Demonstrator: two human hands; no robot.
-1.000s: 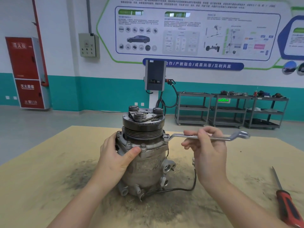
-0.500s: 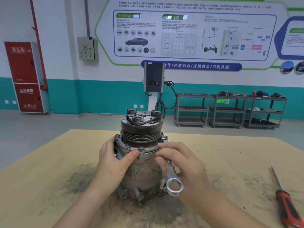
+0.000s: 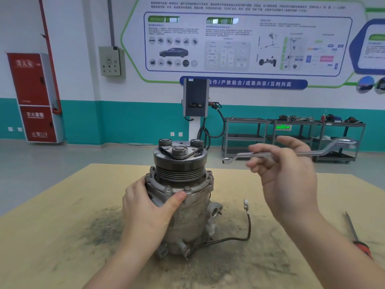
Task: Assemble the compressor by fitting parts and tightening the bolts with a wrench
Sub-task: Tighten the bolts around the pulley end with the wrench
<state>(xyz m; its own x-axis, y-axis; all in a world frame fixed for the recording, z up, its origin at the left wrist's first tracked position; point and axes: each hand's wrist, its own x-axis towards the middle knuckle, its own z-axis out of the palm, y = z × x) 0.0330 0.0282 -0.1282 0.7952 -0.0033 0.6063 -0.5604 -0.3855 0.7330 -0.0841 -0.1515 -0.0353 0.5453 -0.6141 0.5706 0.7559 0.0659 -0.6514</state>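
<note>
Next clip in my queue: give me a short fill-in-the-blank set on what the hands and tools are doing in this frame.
1. The left hand grips the ____, which stands upright on the table.
2. The right hand holds a ____ up in the air, clear of the bolts.
3. The red-handled screwdriver lies on the table to the person's ____.
4. A black ____ with a white plug runs out from the machine's base.

Missing words: compressor; wrench; right; cable

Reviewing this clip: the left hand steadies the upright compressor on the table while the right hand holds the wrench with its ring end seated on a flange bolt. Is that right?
Not quite. In the head view the wrench, held by the right hand, is in the air beside the compressor, its ring end clear of every bolt. The rest stands: the left hand steadies the upright compressor on the table.
</note>
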